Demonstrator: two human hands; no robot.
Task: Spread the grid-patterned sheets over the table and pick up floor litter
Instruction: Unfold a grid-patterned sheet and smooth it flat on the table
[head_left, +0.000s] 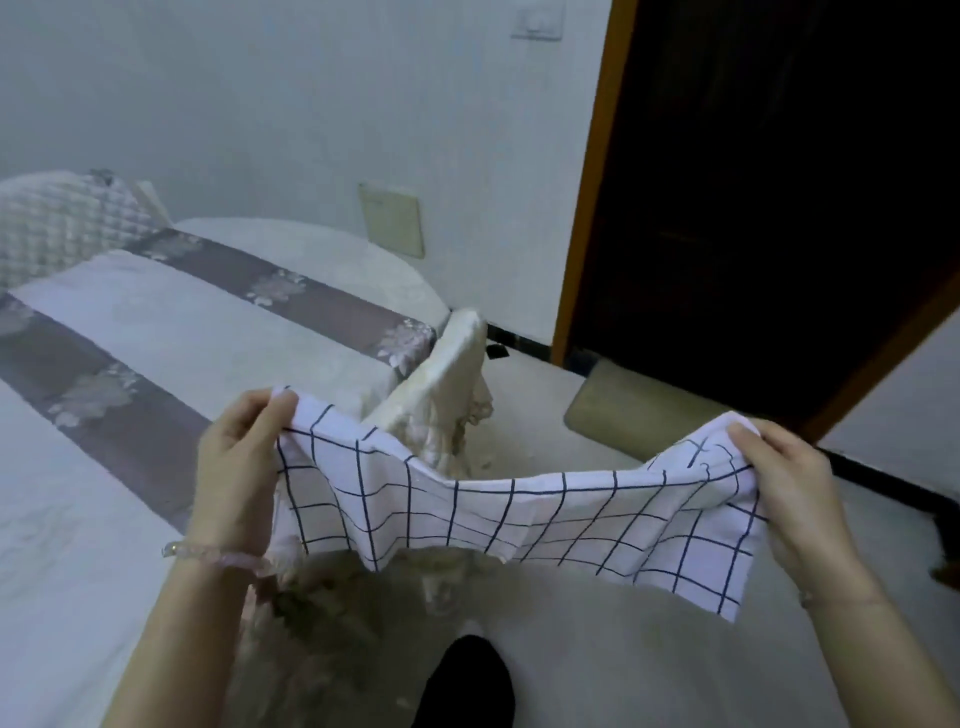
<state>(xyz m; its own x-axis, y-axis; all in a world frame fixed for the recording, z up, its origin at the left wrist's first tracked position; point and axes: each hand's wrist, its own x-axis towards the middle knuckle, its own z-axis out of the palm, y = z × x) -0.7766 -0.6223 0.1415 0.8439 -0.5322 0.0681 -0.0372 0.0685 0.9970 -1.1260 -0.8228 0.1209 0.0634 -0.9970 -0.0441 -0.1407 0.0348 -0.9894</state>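
Cloth covers the counter (171, 322) at the left, white with grey flowered bands, and a chair back (447, 364) leans at its right edge. Just off that edge the left hand (236, 467) pinches the upper left corner of the grid-patterned sheet (519, 514), fingers (260, 421) closed narrow on the fabric; a bead bracelet (218, 556) circles the wrist. The sheet hangs in the air between both hands, sagging in the middle, above the floor (623, 665) and clear of the counter. The right hand (795, 493) grips the opposite upper corner, its fingers (763, 441) curled tight around bunched cloth. A mat (639, 410) lies by the dark doorway (779, 208).
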